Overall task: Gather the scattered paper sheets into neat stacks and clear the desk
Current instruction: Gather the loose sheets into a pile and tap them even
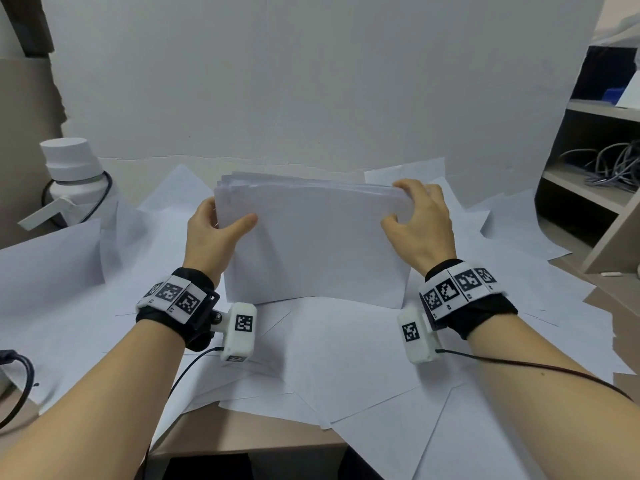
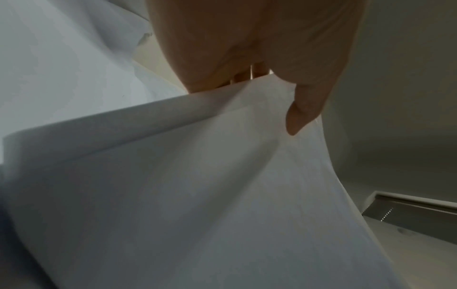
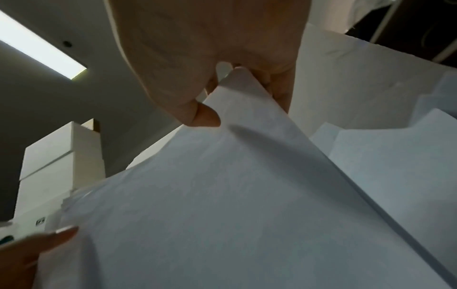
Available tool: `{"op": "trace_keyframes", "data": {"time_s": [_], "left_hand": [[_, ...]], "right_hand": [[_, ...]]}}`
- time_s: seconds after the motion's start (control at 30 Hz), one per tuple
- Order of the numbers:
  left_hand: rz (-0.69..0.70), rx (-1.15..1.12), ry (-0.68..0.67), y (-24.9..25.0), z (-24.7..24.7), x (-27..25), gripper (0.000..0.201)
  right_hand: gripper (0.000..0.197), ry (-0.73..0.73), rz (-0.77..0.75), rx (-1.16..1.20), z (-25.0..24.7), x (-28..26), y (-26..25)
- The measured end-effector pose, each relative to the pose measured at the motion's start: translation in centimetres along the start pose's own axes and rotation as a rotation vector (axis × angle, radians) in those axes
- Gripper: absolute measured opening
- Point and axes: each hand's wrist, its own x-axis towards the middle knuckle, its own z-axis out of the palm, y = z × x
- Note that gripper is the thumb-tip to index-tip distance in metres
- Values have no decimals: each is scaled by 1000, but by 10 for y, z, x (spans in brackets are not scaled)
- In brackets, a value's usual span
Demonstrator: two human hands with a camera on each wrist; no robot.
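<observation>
— White paper, item one: a stack of sheets (image 1: 311,244) stood on its long lower edge near the middle of the table (image 1: 249,434), upright, leaning slightly away from the person. Top edges are uneven, several sheets showing stepped at the upper left corner.

— Who holds it?

— Both hands. Left hand (image 1: 211,233) grips the upper left side, thumb flat on the near face, fingers (image 1: 207,207) wrapped behind the stack. Right hand (image 1: 420,223) grips the upper right corner, thumb on the near face, fingers curled over the top edge. The left wrist view shows the thumb (image 2: 304,109) pressed on the paper (image 2: 197,195) and fingers behind it; the right wrist view shows the same pinch by the thumb (image 3: 205,115) at the corner of the stack (image 3: 222,195).

— Item two?

— Loose sheets (image 1: 346,368), white, scattered flat over most of the table, overlapping at many angles, some hanging past the near edge. The held stack rests on top of them.

— Table surface itself?

— Light brown, visible only at the near edge and at the right.

— Other entries?

— White bottle (image 1: 74,178) with a wide cap and a dark loop, at the far left, just beside the scattered paper. White backdrop (image 1: 311,81) standing behind the table. Shelves (image 1: 595,174) at the right, with a tangle of grey cables (image 1: 613,164) on one level. Wrist bands (image 1: 173,296) with black-and-white square markers on both forearms, each carrying a small white camera block (image 1: 239,330) with a thin black wire.
</observation>
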Motion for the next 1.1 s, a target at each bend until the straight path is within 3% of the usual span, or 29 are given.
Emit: {"op": "trace_keyframes", "data": {"time_s": [0.07,0.17,0.27,0.37,0.47,0.6,0.73,0.87,1.0,1.1], "left_hand": [[-14,8,-20,-1,0,0,32],[-46,-4,-56,-1,2,-1,26],[-87,-41,-107,-3,2,-1,34],[-93,-9,-141,-6,6,-2,42],[-35,51,-84,-1,17,0,33],[6,65,-60,4,15,7,39],[-30,114,-86,-4,3,4,46],[-2,89,-78,2,3,2,55],[-5,47,-21,10,7,9,63],[-70,19,-61,6,9,9,70]], "right_hand": [[63,52,71,210,1,2,6],[80,7,299,662,4,5,16],[59,-63,481,829,14,8,26],[38,-112,476,828,22,7,19],[25,-86,349,804,22,12,4],[40,10,272,739,19,16,3],[85,-78,279,603,21,0,20],[99,27,95,466,11,-2,12],[78,21,52,210,10,-1,4],[58,41,104,237,15,-1,11]]}}
